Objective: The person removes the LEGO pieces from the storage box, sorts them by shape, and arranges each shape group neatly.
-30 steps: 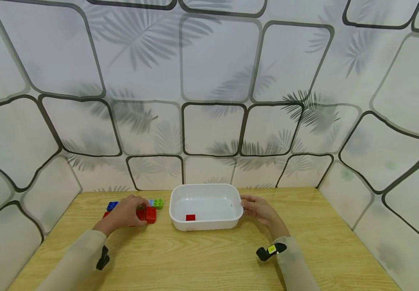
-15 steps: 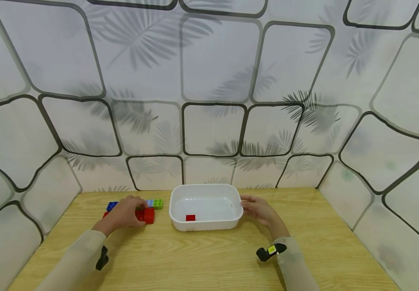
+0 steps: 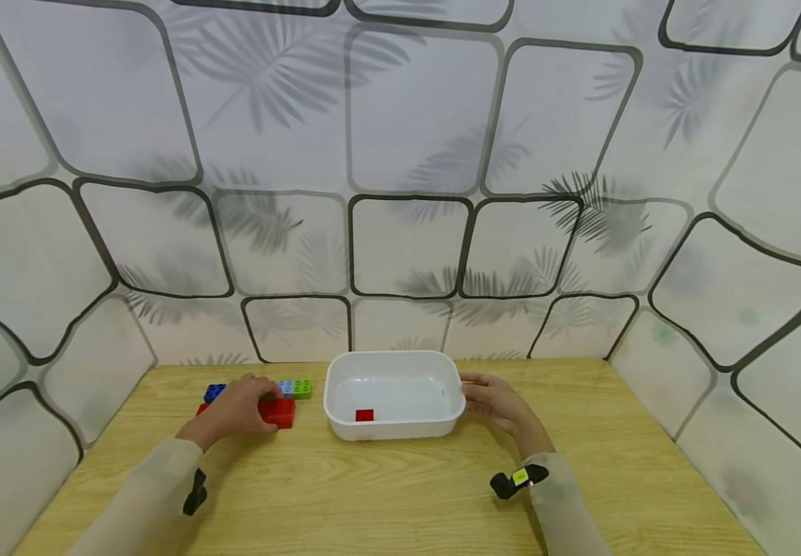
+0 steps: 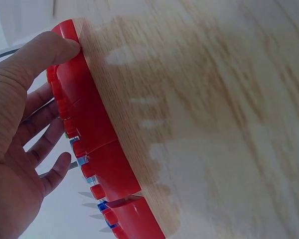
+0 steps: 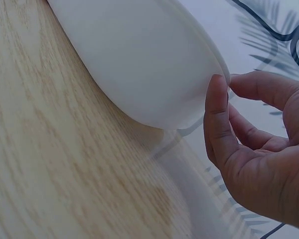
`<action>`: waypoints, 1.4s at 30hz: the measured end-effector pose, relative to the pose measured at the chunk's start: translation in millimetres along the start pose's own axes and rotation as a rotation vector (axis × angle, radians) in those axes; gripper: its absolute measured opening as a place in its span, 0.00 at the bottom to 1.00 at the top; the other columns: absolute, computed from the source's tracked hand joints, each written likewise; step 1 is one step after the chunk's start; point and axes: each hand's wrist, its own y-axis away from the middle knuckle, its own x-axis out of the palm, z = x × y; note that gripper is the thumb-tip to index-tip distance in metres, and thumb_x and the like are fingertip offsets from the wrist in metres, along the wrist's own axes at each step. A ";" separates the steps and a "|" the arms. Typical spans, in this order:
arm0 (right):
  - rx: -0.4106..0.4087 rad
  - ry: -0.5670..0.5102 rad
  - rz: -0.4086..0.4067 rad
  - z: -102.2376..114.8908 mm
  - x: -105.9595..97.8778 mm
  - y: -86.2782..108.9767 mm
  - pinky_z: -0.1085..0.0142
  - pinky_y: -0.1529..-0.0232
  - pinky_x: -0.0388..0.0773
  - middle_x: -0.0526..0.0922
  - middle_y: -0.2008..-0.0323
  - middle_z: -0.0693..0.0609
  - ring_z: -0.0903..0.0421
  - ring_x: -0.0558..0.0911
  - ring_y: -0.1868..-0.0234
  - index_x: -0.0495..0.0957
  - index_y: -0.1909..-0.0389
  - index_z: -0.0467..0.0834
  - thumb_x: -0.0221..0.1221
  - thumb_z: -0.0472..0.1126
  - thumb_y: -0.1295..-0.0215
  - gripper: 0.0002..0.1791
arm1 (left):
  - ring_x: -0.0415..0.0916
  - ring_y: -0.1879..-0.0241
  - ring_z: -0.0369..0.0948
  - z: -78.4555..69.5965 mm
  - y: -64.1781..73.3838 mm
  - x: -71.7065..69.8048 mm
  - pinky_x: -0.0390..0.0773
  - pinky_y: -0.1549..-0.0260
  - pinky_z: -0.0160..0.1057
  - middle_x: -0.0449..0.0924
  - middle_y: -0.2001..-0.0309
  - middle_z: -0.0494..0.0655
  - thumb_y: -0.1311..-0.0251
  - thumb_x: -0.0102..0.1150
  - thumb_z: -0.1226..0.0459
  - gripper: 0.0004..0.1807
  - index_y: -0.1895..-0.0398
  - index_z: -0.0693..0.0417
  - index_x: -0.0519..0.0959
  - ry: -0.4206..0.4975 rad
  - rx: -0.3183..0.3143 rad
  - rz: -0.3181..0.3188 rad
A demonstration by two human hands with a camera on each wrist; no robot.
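In the head view my left hand point(image 3: 236, 407) is at the right end of a row of red toy bricks point(image 3: 278, 412). The left wrist view has its thumb on the near face of the end red brick point(image 4: 84, 74), with the fingers reaching behind the row. The bricks stand studs up, side by side; a narrow gap precedes the last red brick point(image 4: 137, 219). My right hand point(image 3: 497, 403) pinches the right end of a white plastic container point(image 5: 139, 64) at its rim. One small red brick point(image 3: 364, 415) lies inside that container.
Behind the red row are a blue brick point(image 3: 214, 393), a light blue brick point(image 3: 286, 388) and a green brick point(image 3: 302, 388), partly covered by the left hand. The wooden table point(image 3: 372, 494) meets a patterned curtain point(image 3: 400, 247) at its back edge.
The red brick at the row's right end has shifted slightly left and down, and now sits level with the row. The left hand stays almost in place; the right hand and container are still.
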 end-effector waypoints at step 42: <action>0.013 0.000 -0.013 1.2 -0.3 -1.0 0.70 0.53 0.83 0.86 0.57 0.59 0.64 0.86 0.57 0.57 0.28 0.22 0.51 0.32 0.23 0.29 | 0.74 0.59 0.44 -5.3 0.8 -7.7 0.76 0.56 0.51 0.85 0.56 0.47 0.55 0.80 0.56 0.24 0.55 0.53 0.85 0.023 0.034 -0.010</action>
